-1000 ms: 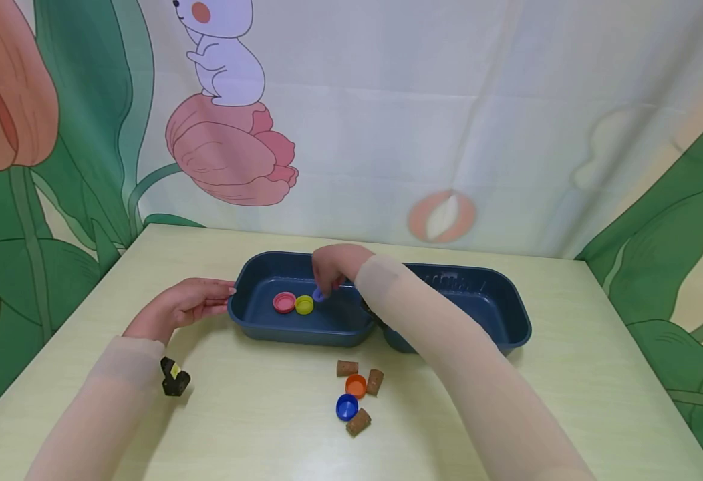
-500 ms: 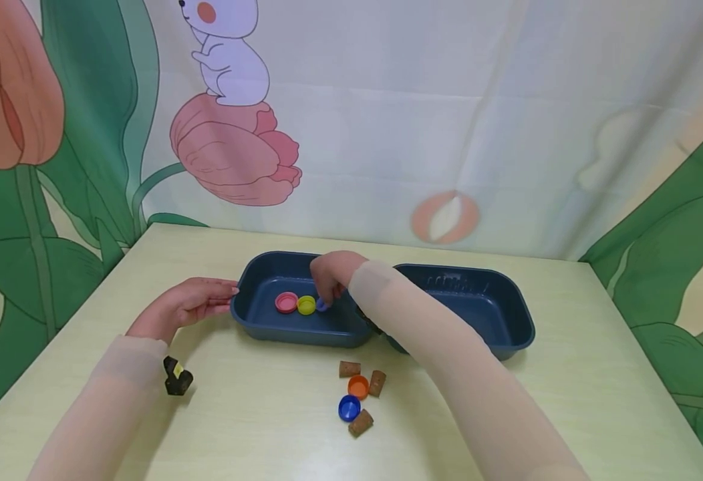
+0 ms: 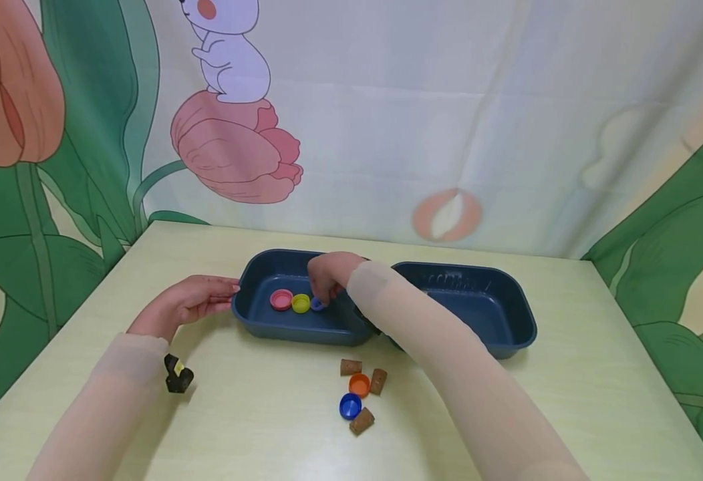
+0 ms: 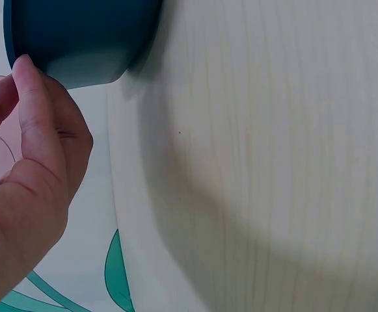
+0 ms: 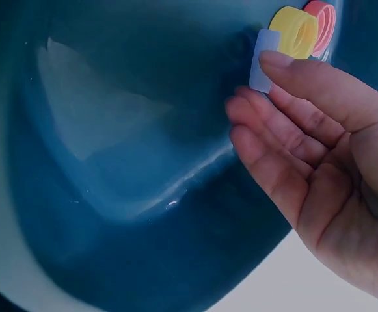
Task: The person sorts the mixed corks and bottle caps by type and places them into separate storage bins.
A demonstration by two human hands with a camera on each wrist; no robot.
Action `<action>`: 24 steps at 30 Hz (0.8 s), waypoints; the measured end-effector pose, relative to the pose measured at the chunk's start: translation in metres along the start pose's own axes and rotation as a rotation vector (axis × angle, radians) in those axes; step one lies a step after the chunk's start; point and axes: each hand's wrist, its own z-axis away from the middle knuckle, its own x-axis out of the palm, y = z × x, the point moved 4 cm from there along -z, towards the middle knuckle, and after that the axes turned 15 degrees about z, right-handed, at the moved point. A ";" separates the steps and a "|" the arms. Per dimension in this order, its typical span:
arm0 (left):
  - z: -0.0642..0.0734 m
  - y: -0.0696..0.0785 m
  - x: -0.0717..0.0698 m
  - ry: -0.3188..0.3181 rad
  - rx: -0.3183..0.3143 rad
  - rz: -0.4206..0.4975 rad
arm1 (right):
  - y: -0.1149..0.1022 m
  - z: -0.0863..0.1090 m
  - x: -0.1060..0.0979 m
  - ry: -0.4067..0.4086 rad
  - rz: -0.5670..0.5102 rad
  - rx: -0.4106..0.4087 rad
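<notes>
A purple bottle cap (image 5: 261, 68) is pinched by my right hand (image 3: 327, 275), which reaches down into the left dark blue tray (image 3: 303, 332). Touching its left side is a yellow bottle cap (image 3: 301, 303), and beyond that a pink bottle cap (image 3: 281, 300), so the three make a row on the tray floor. At the tray's left end my left hand (image 3: 192, 300) holds the rim. The left wrist view has the thumb tip over the rim and the other fingers behind it, partly hidden by the wall.
A second dark blue tray (image 3: 522, 321) stands to the right, partly behind my right forearm. In front lie an orange cap (image 3: 359, 385), a blue cap (image 3: 350, 406) and three corks, one cork (image 3: 378, 381) at the right. A printed curtain hangs behind the table.
My right hand has brought the purple cap down against the yellow one, and the yellow and pink caps have slid slightly left. The left hand stays at the rim.
</notes>
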 end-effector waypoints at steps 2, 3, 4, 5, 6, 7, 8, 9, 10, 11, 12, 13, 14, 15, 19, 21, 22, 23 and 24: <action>0.000 0.000 0.000 0.006 -0.002 0.004 | 0.000 0.000 0.000 0.006 -0.017 -0.003; 0.000 0.000 -0.001 0.008 -0.003 0.007 | 0.000 0.000 0.000 0.006 -0.026 -0.005; 0.000 0.000 -0.001 0.010 -0.005 0.010 | 0.000 0.000 0.001 0.006 -0.033 -0.004; 0.000 0.000 -0.001 0.013 -0.006 0.011 | 0.000 0.000 0.001 0.003 -0.044 -0.002; 0.000 -0.001 -0.001 0.013 -0.007 0.012 | 0.000 0.000 0.002 -0.001 -0.053 0.000; 0.000 -0.001 0.000 0.013 -0.006 0.010 | 0.000 0.000 0.002 -0.005 -0.060 0.002; 0.000 -0.001 0.000 0.013 -0.006 0.011 | 0.000 0.000 0.003 -0.009 -0.066 0.002; 0.000 -0.001 0.000 0.012 -0.006 0.011 | 0.000 0.000 0.004 -0.012 -0.067 0.002; 0.000 -0.001 0.000 0.011 -0.004 0.011 | 0.000 -0.001 0.005 -0.014 -0.067 0.001; 0.000 -0.001 0.000 0.011 -0.003 0.010 | 0.000 -0.001 0.005 -0.015 -0.066 -0.002; 0.000 -0.001 0.000 0.009 -0.001 0.011 | 0.000 -0.001 0.006 -0.014 -0.064 -0.004; -0.001 -0.001 0.000 0.008 -0.001 0.011 | 0.000 -0.001 0.006 -0.012 -0.063 -0.006; -0.001 0.000 0.000 0.008 0.000 0.012 | 0.000 -0.001 0.007 -0.012 -0.061 -0.008; -0.001 0.000 0.000 0.006 0.001 0.012 | 0.000 -0.001 0.007 -0.009 -0.061 -0.008; -0.002 -0.001 -0.001 0.004 0.001 0.009 | 0.002 -0.001 0.008 -0.012 -0.081 -0.009; -0.003 -0.001 -0.001 0.006 0.000 0.008 | 0.003 -0.001 0.008 -0.024 -0.088 -0.015; -0.003 -0.001 -0.001 0.007 -0.001 0.006 | 0.003 -0.001 0.008 -0.031 -0.090 -0.019; -0.003 -0.001 -0.001 0.010 -0.003 0.006 | 0.004 -0.002 0.008 -0.038 -0.089 -0.022; -0.003 -0.001 -0.002 0.010 -0.004 0.004 | 0.005 -0.002 0.007 -0.047 -0.093 -0.023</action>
